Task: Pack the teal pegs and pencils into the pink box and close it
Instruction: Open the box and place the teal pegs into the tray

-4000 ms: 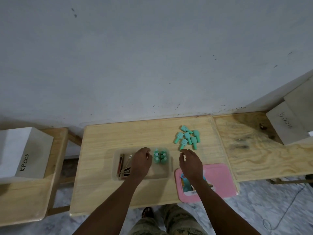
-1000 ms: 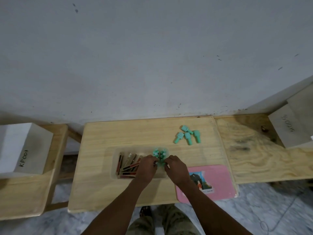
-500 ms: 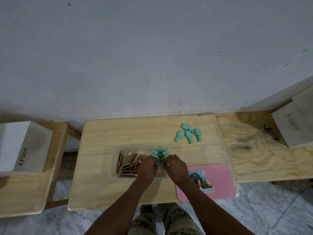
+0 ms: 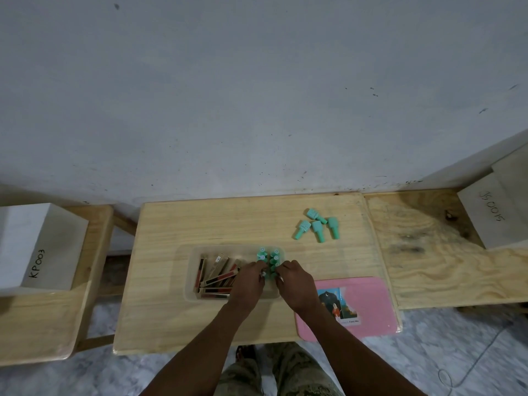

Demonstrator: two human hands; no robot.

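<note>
A translucent box tray [image 4: 190, 281] lies in the middle of the wooden table [image 4: 171, 224]. Pencils [image 4: 217, 274] lie slanted in its left half. Several teal pegs [image 4: 268, 257] stand upright in its right end. My left hand [image 4: 248, 280] and my right hand [image 4: 295, 284] meet over the nearer pegs in the tray, fingertips curled in and pinching them from both sides. Several loose teal pegs [image 4: 317, 227] lie on the table at the back right. The pink lid [image 4: 368, 304], with a picture sticker, lies flat at the front right, partly under my right forearm.
A white block marked KP003 [image 4: 37, 250] stands on a bench to the left. Another white block [image 4: 491, 215] sits on the plywood bench [image 4: 428, 261] to the right. The grey wall runs right behind the table.
The loose peg pile is smaller than four seconds ago and more pegs stand in the tray. My right hand came off the lid to join the left at the pegs; both have barely moved since.
</note>
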